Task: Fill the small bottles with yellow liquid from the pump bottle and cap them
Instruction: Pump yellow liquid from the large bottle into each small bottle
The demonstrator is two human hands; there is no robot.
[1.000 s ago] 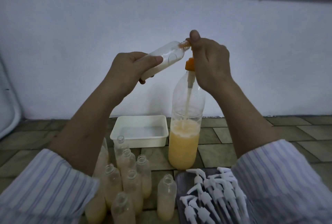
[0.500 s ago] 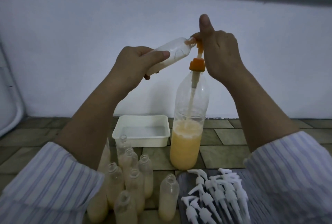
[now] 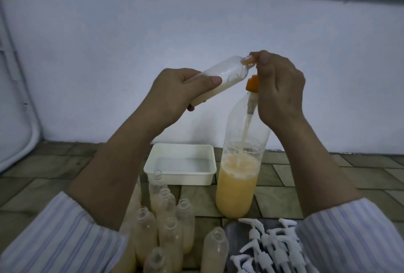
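Note:
My left hand [image 3: 172,93] grips a small clear bottle [image 3: 227,78], tilted with its mouth against the orange pump nozzle [image 3: 249,62]. Pale liquid lies along the bottle's lower side. My right hand [image 3: 277,91] is curled over the orange pump head [image 3: 252,83] of the tall pump bottle [image 3: 238,176], which stands on the floor about half full of yellow liquid. Several small open bottles [image 3: 168,226] holding yellow liquid stand in a cluster at the lower left. A pile of white pump caps [image 3: 269,246] lies at the lower right.
A white rectangular tub [image 3: 179,176] sits on the tiled floor behind the small bottles, left of the pump bottle. A pale wall rises just behind. A white curved frame [image 3: 32,132] stands at far left.
The pump head was down one second ago, rose half a second ago, and is pressed down again now under my right hand. My left hand keeps the small bottle at the nozzle.

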